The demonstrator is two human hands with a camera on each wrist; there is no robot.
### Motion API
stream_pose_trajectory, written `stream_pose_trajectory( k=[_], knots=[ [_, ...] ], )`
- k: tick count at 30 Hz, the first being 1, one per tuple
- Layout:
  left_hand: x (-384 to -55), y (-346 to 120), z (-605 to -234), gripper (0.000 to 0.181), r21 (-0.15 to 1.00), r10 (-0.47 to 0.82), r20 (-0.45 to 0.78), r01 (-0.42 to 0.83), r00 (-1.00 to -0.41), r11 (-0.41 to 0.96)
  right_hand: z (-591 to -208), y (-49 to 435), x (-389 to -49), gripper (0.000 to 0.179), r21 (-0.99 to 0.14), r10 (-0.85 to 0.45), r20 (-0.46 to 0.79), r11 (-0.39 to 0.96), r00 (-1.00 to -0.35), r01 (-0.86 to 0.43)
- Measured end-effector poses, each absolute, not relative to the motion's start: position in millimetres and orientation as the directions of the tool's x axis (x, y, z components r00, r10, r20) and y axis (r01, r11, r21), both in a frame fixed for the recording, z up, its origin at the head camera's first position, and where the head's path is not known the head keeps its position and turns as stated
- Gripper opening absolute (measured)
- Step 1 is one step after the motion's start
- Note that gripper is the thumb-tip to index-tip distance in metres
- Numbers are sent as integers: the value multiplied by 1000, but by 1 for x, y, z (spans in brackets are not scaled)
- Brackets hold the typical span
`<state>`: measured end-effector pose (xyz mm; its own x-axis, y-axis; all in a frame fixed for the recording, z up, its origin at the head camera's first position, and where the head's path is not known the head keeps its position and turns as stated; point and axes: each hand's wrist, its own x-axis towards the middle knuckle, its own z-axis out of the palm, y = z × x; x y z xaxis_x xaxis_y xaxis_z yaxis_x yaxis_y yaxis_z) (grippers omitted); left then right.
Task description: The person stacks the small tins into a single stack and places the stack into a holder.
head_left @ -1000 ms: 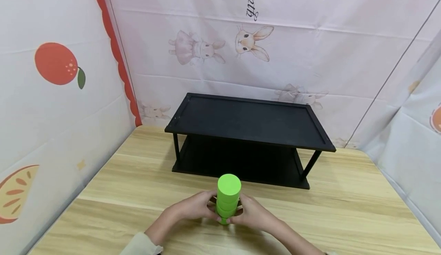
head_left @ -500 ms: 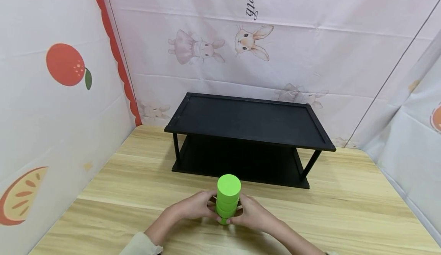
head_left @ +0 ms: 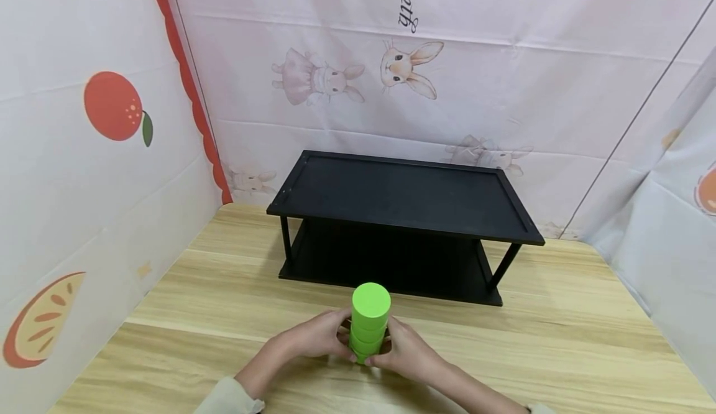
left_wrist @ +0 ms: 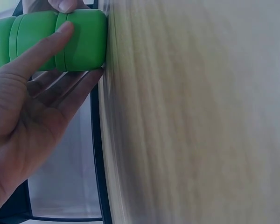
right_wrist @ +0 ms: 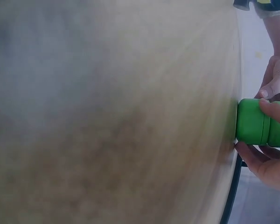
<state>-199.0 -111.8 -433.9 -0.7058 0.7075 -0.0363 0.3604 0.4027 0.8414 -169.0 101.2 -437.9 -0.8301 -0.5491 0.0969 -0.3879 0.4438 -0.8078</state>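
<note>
A bright green stack of round containers (head_left: 371, 305) stands upright on the wooden table, several sections piled with seams between them. My left hand (head_left: 320, 334) grips its lower part from the left, thumb across the front and fingers behind. From the right, my right hand (head_left: 413, 349) holds the same low part, the two thumb tips close together at the front. In the left wrist view the bottom section of the green stack (left_wrist: 86, 43) sits right at the tabletop. The right wrist view shows the base of the green stack (right_wrist: 250, 122) between both hands.
Just behind the stack stands a black two-tier shelf (head_left: 403, 193) with a rimmed top board and thin posts. The light wooden table (head_left: 570, 333) extends to both sides. Printed cloth (head_left: 347, 115) hangs behind, with more at the left and right.
Both hands and the green stack stay almost still. On the left cloth, the printed fruits have shifted to the right.
</note>
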Motion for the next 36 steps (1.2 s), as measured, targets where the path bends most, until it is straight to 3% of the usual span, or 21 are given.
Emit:
stream_pose_trajectory(
  k=[36],
  knots=[
    [-197, -103, -436, 61, 866, 713, 9, 362, -701, 346, -436, 111, -169, 54, -826, -554, 104, 415, -826, -382]
  ],
)
